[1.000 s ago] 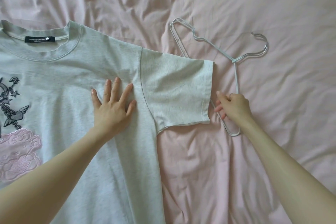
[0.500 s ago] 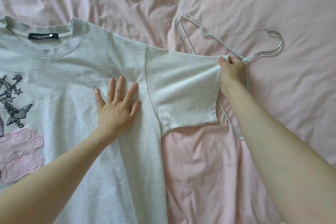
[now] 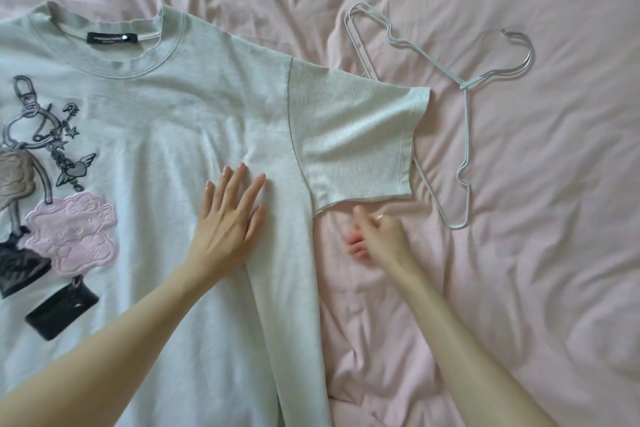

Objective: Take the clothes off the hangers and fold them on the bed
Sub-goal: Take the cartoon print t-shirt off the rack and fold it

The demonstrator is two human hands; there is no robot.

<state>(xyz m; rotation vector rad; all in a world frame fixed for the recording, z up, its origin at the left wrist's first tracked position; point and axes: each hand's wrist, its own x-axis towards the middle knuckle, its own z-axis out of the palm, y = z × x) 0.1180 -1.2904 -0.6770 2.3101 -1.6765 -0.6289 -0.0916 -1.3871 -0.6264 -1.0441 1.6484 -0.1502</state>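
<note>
A light grey T-shirt (image 3: 180,104) with a pink and black print lies face up on the pink bed sheet (image 3: 519,253), its right sleeve (image 3: 353,142) spread flat. My left hand (image 3: 228,218) presses flat on the shirt near the armpit, fingers apart. My right hand (image 3: 375,239) hovers blurred over the sheet just below the sleeve hem, fingers curled and holding nothing. A thin grey wire hanger (image 3: 464,107) lies empty on the sheet right of the sleeve, partly under the sleeve's edge.
Wrinkled pink sheet covers all of the bed in view. The shirt's left side runs out of the frame.
My right hand let go of the sleeve's top corner and dropped down below the sleeve hem. The sleeve now lies flat. My left hand stays pressed on the shirt.
</note>
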